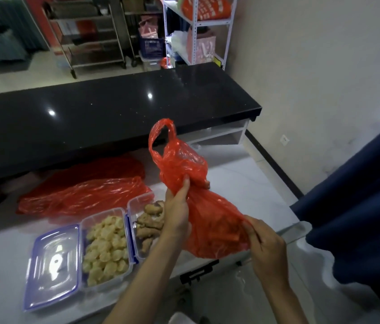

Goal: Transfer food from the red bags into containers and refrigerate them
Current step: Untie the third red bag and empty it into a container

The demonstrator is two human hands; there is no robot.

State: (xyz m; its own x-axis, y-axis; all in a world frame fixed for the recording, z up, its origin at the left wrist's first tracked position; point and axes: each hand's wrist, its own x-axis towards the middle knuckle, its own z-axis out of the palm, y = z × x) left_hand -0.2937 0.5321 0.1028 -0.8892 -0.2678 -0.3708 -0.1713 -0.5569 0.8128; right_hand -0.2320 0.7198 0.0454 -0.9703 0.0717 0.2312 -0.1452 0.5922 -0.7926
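I hold a red plastic bag (207,218) above the white counter (242,190). My left hand (177,213) grips its middle, and my right hand (266,244) pinches its lower right corner. Orange carrot-like pieces show through the bag's bottom. One handle loop sticks up. Left of the bag stands a clear container of pale round food pieces (106,246), and a second clear container (147,220) holds ginger roots. A clear lid with a blue rim (51,265) lies at the far left.
Two flattened red bags (84,195) lie behind the containers. A raised black countertop (102,118) runs across the back. A dark blue curtain (359,218) hangs at the right. Shelves and metal racks stand in the far room.
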